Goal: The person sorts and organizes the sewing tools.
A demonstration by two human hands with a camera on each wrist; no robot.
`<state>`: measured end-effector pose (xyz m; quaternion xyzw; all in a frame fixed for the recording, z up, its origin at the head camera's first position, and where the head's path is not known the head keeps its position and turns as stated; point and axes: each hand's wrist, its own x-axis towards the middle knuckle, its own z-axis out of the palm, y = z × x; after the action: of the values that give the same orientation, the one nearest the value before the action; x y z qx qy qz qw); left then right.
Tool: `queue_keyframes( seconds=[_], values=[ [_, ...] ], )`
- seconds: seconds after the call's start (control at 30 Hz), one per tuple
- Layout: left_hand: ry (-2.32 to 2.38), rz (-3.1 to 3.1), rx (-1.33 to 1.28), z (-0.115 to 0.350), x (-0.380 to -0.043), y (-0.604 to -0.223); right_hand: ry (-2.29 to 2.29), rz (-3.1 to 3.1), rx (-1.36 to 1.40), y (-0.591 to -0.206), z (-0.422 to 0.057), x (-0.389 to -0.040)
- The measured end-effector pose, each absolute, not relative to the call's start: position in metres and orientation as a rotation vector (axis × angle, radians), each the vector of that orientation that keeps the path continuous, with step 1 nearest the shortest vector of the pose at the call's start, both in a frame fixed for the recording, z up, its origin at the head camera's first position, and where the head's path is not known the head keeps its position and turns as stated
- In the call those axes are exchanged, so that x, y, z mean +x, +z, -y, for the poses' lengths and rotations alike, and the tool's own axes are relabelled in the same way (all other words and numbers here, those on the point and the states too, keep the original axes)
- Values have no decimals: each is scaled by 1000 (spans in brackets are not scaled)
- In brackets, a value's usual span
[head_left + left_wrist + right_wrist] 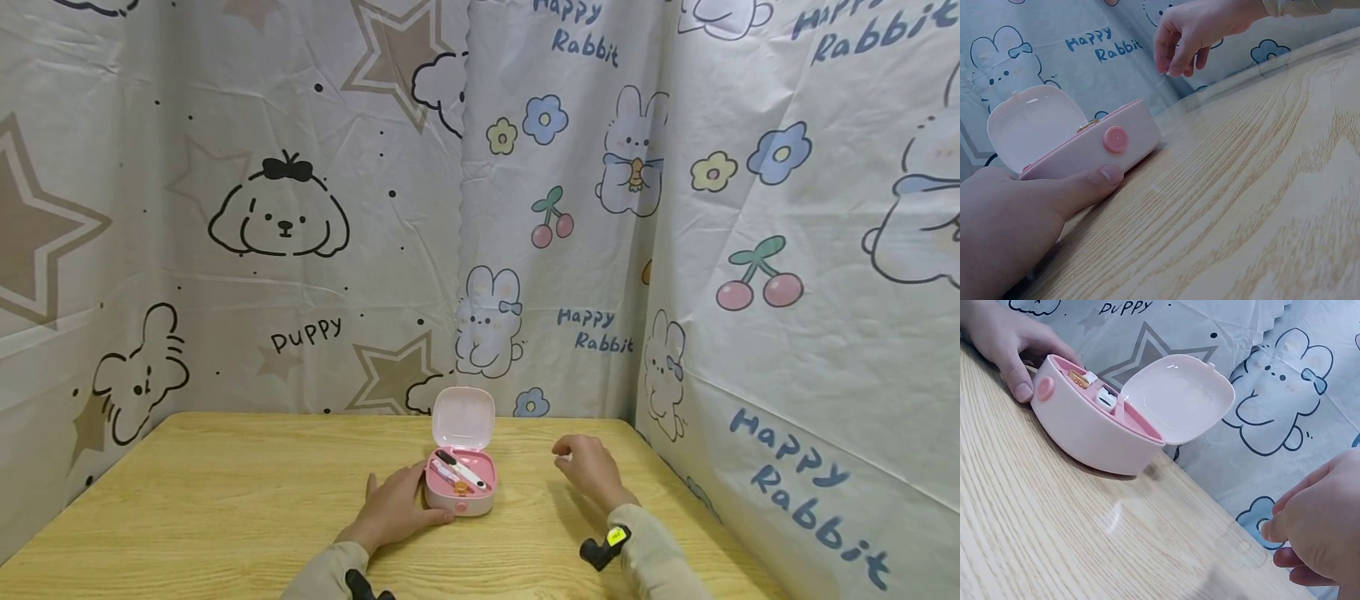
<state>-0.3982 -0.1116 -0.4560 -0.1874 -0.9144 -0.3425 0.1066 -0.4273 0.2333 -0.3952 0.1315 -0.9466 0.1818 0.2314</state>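
Note:
A small pink box stands on the table with its hinged lid raised. Inside lie a slim white tool with a black end, a pale pinkish piece beside it and a small gold-coloured piece. My left hand holds the box from its left side, thumb along the front below the round pink button; its other fingers are mostly hidden behind the box. To the right of the box, my right hand is raised apart from it, fingers loosely bent, with nothing visible in them.
The light wood table runs back to hanging cloths with puppy and rabbit prints. Another printed cloth hangs close along the table's right side. Dark wrist cameras sit on both beige sleeves.

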Motion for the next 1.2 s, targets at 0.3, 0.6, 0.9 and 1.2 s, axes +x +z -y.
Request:
queue_keyframes(
  seconds=[0.3, 0.6, 0.9, 1.2],
  values=[
    [-1007, 2693, -550, 113, -402, -460, 569, 2609, 443, -395, -214, -426],
    [-1010, 2691, -553, 113, -401, -459, 593, 2586, 563, -386, -198, -427],
    [-1001, 2696, -547, 113, -401, -458, 678, 2599, 561, -381, -182, -429],
    [-998, 2700, -546, 112, -401, -457, 704, 2592, 580, -380, -166, -429]
  ],
)
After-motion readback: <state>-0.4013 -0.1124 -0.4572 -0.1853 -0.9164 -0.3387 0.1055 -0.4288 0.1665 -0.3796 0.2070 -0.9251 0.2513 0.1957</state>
